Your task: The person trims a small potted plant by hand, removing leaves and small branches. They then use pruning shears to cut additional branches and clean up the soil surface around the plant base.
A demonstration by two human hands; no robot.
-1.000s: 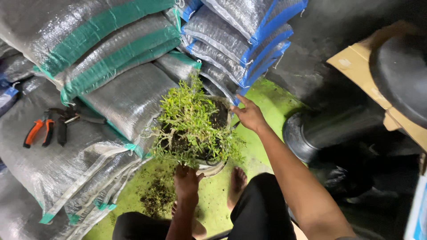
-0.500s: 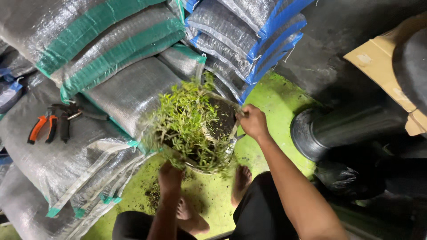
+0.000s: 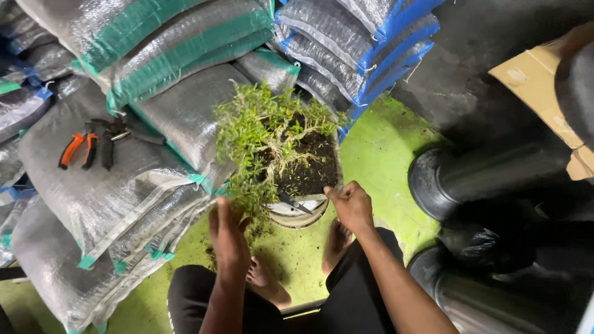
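At the centre of the frame, two bare hands are gripping a potted plant (image 3: pixel 272 139) over the green floor (image 3: pixel 383 154).

Left hand (image 3: pixel 228 230) is closing its grip around the leafy stems hanging over the pot's lower-left side; right hand (image 3: pixel 351 205) is clasping the pale pot rim (image 3: pixel 303 219) at lower right, fingers curled on it. Grey woven sacks (image 3: pixel 154 148) are lying stacked at left, with orange-handled pliers (image 3: pixel 77 147) resting on one. Bare feet (image 3: pixel 337 241) are showing just below the pot.

Sacks (image 3: pixel 154 154) wall off my left and the far side of the plant (image 3: pixel 266 136); black pots (image 3: pixel 470 179) block the right. Bare green floor (image 3: pixel 383 154) stays open between them.
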